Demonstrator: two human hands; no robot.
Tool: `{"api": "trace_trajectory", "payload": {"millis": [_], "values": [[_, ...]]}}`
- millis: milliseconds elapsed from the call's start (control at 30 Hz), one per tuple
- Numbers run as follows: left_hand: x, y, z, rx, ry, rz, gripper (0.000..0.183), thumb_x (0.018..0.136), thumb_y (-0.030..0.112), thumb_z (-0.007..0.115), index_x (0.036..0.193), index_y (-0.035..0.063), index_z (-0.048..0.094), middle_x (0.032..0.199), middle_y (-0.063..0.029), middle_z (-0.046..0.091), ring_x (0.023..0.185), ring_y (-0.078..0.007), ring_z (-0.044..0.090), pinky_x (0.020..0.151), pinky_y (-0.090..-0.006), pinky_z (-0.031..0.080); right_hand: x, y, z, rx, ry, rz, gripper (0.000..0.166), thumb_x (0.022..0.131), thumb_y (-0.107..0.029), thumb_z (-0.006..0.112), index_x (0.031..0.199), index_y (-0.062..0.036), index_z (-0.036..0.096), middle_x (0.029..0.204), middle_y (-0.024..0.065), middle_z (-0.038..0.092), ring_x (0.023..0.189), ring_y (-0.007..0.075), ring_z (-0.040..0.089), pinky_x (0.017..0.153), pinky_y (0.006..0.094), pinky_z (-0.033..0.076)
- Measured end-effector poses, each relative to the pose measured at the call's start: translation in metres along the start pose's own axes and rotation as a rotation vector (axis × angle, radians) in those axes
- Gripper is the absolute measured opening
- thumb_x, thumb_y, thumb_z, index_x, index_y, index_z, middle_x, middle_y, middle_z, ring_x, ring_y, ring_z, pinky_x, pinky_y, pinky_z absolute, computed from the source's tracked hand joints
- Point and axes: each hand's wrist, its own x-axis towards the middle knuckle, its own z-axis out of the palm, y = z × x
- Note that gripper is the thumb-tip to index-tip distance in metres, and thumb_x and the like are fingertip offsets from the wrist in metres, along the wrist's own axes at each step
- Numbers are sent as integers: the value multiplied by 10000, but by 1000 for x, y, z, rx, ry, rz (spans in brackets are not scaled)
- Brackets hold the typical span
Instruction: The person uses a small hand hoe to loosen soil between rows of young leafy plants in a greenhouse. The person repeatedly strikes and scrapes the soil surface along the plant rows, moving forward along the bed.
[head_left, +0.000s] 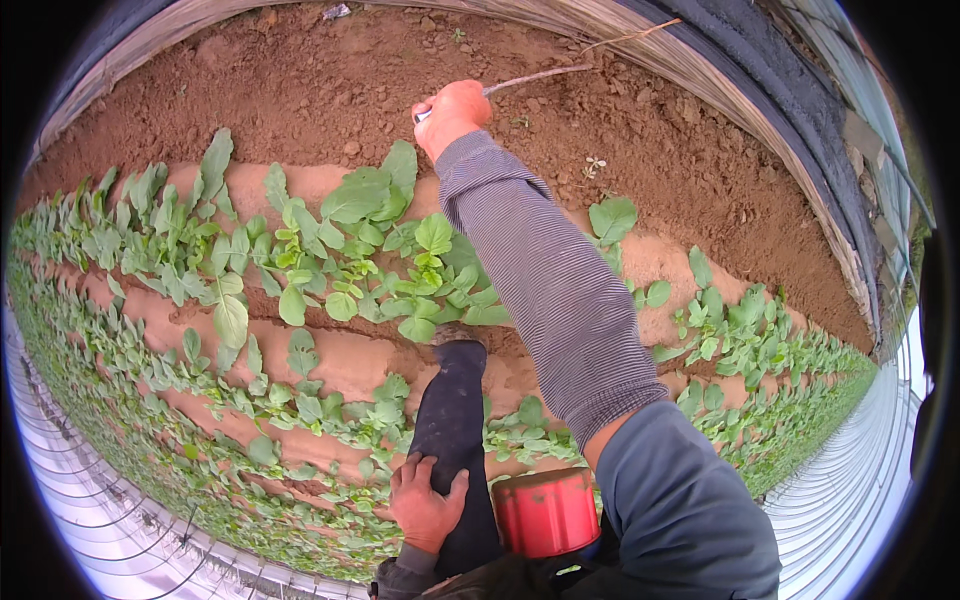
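Observation:
My right hand (454, 114) reaches out over the bare brown soil, beyond the nearest plants, its fist closed around the end of a thin stick-like rod (536, 77). The rod points to the right, and a small pale piece shows at the thumb side of the fist; what kind of tool it is, I cannot tell. My left hand (427, 504) rests on my dark-clothed leg (450, 420), fingers spread and holding nothing. Leafy green seedlings (367, 199) grow around my foot. A red container (546, 512) is beside my leg, at the lower right.
Raised soil ridges (330, 360) with rows of green plants run left and right. Rolled plastic film (720, 82) and dark sheeting (795, 112) edge the soil at the top and right. A dry stalk (634, 36) lies by the film. Curved greenhouse hoops (127, 536) show below.

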Motion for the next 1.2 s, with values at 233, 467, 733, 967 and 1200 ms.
{"api": "trace_trajectory", "payload": {"millis": [233,467,733,967,1200], "values": [[9,1,-9,19,1,-23,420,731,312,802,1040,57,675,1135,-153,649,1043,-396,589,874,-470,501,-47,103,-39,-697,-161,-128,219,984,-278,423,938,-71,478,690,121,523,567,263,528,477,440,420],[-2,-11,-2,19,46,-55,470,708,390,809,1021,61,687,1149,-162,645,1041,-391,597,841,-483,521,-3,41,-13,-1964,-498,-740,387,950,-380,515,1122,-66,662,1146,232,666,1088,382,637,906,495,517],[-9,-8,7,21,74,-75,459,707,385,809,1014,66,687,1144,-148,648,1031,-388,603,828,-473,528,18,-38,39,-2458,-498,-1196,386,993,-405,503,1207,-128,665,1179,123,686,1091,330,655,912,469,539],[-20,9,18,68,87,-108,410,734,352,794,998,60,683,1141,-150,649,1046,-393,601,853,-469,521,52,-187,-41,-2558,-377,-1007,393,997,-387,485,1188,-91,658,1157,159,683,1055,373,650,900,482,529],[-29,44,40,170,71,-70,384,760,323,779,995,35,684,1132,-146,651,1038,-382,591,885,-466,497,82,-355,-210,-2458,-178,-848,383,985,-392,501,1164,-78,629,1101,185,686,1041,390,646,889,499,521]]}}
